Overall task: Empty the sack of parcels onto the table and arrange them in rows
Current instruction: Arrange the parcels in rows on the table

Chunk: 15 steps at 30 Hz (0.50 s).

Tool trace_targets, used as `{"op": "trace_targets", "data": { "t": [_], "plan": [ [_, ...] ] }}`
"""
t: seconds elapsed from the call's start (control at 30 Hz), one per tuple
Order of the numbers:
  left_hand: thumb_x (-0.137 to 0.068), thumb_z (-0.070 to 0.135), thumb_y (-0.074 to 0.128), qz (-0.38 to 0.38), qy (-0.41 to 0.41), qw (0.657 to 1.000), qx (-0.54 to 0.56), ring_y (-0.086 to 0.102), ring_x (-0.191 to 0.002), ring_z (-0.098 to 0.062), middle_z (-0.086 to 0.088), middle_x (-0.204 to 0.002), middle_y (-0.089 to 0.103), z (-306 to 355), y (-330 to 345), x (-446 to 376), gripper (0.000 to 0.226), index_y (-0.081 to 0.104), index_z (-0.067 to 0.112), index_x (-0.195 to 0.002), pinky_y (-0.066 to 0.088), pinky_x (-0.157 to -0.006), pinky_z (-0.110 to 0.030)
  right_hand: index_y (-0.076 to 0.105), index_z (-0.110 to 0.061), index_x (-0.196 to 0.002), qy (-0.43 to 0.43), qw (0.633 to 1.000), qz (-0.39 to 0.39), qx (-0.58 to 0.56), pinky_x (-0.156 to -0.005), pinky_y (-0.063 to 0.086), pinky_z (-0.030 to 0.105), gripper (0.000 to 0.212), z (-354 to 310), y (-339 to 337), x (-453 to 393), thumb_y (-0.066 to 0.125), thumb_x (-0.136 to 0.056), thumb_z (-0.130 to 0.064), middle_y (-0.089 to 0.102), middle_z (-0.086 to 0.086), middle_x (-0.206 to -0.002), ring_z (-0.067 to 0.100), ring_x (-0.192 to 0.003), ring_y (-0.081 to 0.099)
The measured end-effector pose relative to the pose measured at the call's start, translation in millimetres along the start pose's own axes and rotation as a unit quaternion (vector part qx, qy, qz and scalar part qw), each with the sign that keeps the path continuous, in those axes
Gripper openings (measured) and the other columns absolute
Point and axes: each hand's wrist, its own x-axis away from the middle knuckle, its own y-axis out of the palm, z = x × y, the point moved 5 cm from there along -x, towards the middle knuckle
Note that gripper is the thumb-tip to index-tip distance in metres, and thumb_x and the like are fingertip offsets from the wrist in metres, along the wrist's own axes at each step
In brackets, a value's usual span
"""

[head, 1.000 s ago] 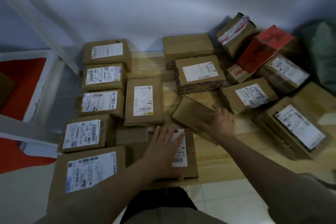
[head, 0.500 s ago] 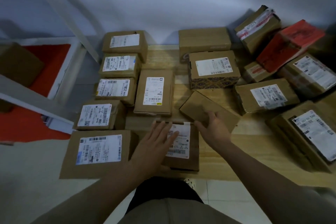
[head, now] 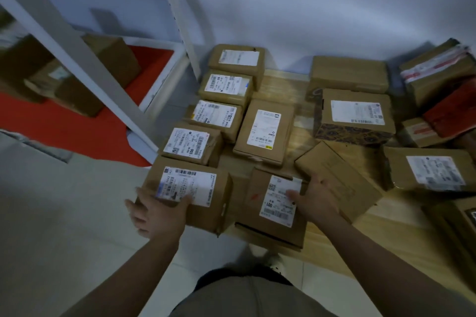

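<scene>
Several brown cardboard parcels with white labels lie on a low wooden table (head: 386, 216). A column of them runs along the left edge. My left hand (head: 157, 213) grips the near corner of the nearest left parcel (head: 190, 193), thumb on its label. My right hand (head: 315, 199) rests with fingers spread on the right edge of a flat labelled parcel (head: 275, 203), beside a plain tilted box (head: 340, 180). A second column holds another flat parcel (head: 265, 131). Unsorted parcels crowd the right, among them a patterned box (head: 355, 118) and a red package (head: 453, 110).
A white metal shelf frame (head: 77, 54) stands at the left with a red shelf surface (head: 64, 123) and brown boxes on it. A pale wall (head: 283, 8) backs the table. Pale floor tiles (head: 64, 226) lie below the table's near edge.
My left hand has left the flat labelled parcel and moved left onto the nearest parcel of the left column. My right hand slid from the plain tilted box to the flat parcel's edge. The view swung left.
</scene>
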Motion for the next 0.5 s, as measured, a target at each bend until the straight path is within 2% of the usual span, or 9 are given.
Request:
{"op": "trace_targets", "data": {
  "t": [0.1, 0.17, 0.27, 0.33, 0.4, 0.5],
  "plan": [
    [-0.077, 0.026, 0.082, -0.034, -0.008, 0.998, 0.057, 0.017, -0.142, -0.051, -0.010, -0.162, -0.014, 1.7, 5.7, -9.8, 0.111, 0.004, 0.017, -0.156, 0.027, -0.111, -0.057, 0.033, -0.006, -0.140, 0.018, 1.000, 0.013, -0.020, -0.079, 0.049, 0.039, 0.069, -8.7, 7.6, 2.0, 0.069, -0.090, -0.036, 0.037, 0.020, -0.143, 0.037, -0.116, 0.056],
    [-0.077, 0.025, 0.082, -0.040, -0.005, 0.997, 0.066, 0.021, -0.141, -0.051, -0.010, -0.162, -0.014, 5.7, 6.4, -19.2, 0.109, 0.006, 0.016, -0.156, 0.030, -0.110, -0.056, 0.034, -0.007, -0.140, 0.024, 0.997, 0.022, -0.063, -0.083, 0.053, 0.044, 0.067, -19.8, 13.0, 4.3, 0.070, -0.088, -0.029, 0.041, 0.020, -0.142, 0.038, -0.116, 0.057],
    [-0.077, 0.027, 0.081, -0.047, 0.001, 0.997, 0.054, 0.021, -0.141, -0.051, -0.010, -0.162, -0.013, 10.1, 6.8, -28.8, 0.105, 0.011, 0.015, -0.155, 0.031, -0.111, -0.057, 0.036, -0.010, -0.141, 0.000, 0.996, 0.021, -0.092, -0.092, 0.052, 0.050, 0.067, -43.3, 24.3, 11.7, 0.071, -0.086, -0.027, 0.046, 0.018, -0.139, 0.038, -0.120, 0.054],
    [-0.076, 0.029, 0.082, -0.054, 0.009, 0.997, 0.047, 0.017, -0.142, -0.050, -0.012, -0.162, -0.011, 11.2, 5.8, -31.0, 0.105, 0.012, 0.015, -0.154, 0.029, -0.113, -0.058, 0.039, -0.013, -0.138, -0.008, 0.995, 0.019, -0.101, -0.091, 0.053, 0.052, 0.065, -51.1, 32.3, 16.1, 0.070, -0.083, -0.029, 0.049, 0.017, -0.134, 0.038, -0.115, 0.057],
    [-0.075, 0.031, 0.082, -0.052, 0.007, 0.998, 0.029, 0.009, -0.146, -0.046, -0.011, -0.162, -0.010, 11.3, 2.3, -31.6, 0.104, 0.015, 0.017, -0.154, 0.023, -0.114, -0.061, 0.037, -0.013, -0.143, -0.005, 0.993, 0.024, -0.115, -0.093, 0.053, 0.053, 0.068, -51.4, 34.9, 25.3, 0.070, -0.085, -0.026, 0.045, 0.017, -0.136, 0.038, -0.115, 0.057],
    [-0.075, 0.035, 0.081, -0.031, 0.069, 0.997, -0.029, -0.004, -0.148, -0.041, -0.009, -0.163, -0.010, 14.4, -1.3, -29.2, 0.097, 0.024, 0.021, -0.152, 0.005, -0.119, -0.058, 0.034, -0.010, -0.148, -0.012, 0.993, 0.041, -0.113, -0.099, 0.048, 0.043, 0.068, -38.2, 33.8, 37.9, 0.067, -0.090, -0.023, 0.039, 0.018, -0.144, 0.034, -0.124, 0.051]
  ]
}}
